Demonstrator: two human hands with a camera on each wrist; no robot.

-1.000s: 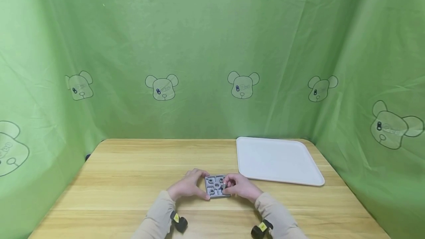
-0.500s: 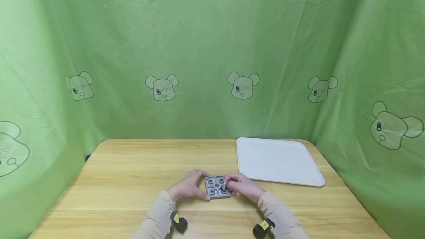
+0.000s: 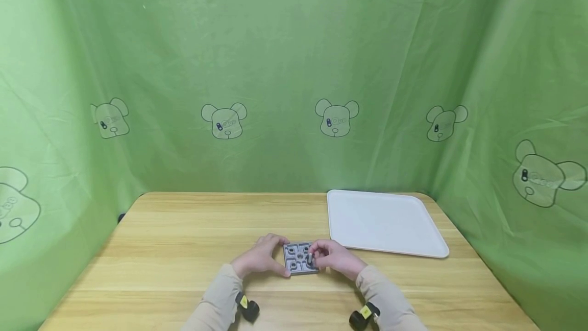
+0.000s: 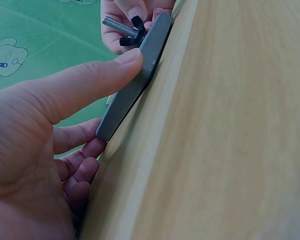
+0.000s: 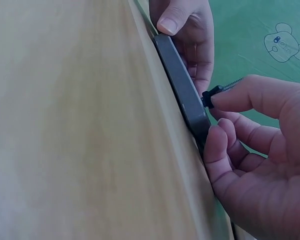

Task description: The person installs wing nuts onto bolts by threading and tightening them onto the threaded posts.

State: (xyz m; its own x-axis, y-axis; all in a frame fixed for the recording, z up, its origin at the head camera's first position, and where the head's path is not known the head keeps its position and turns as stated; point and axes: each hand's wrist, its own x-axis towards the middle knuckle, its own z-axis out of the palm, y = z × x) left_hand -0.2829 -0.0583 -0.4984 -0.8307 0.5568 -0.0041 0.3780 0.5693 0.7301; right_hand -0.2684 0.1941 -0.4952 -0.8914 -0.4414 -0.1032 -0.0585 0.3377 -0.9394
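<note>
A grey square metal plate (image 3: 298, 264) with holes and grooves lies on the wooden table. My left hand (image 3: 260, 257) grips its left side, thumb on the near edge and fingers at the far corner. Near the plate's right side, a silver threaded rod (image 4: 116, 24) sticks up through a black wing nut (image 4: 138, 34). My right hand (image 3: 339, 258) pinches this wing nut between thumb and index finger, as the right wrist view shows. The other right fingers curl by the plate's edge. The rod's lower end is hidden.
A white tray (image 3: 386, 222) lies on the table at the back right, beyond my right hand. Green printed cloth (image 3: 275, 162) hangs around the table's back and sides. Black wrist cameras (image 3: 250, 311) are strapped over both beige sleeves.
My right fingers have shifted slightly around the wing nut, pulling back and then closing in again. The left hand and the plate have stayed put.
</note>
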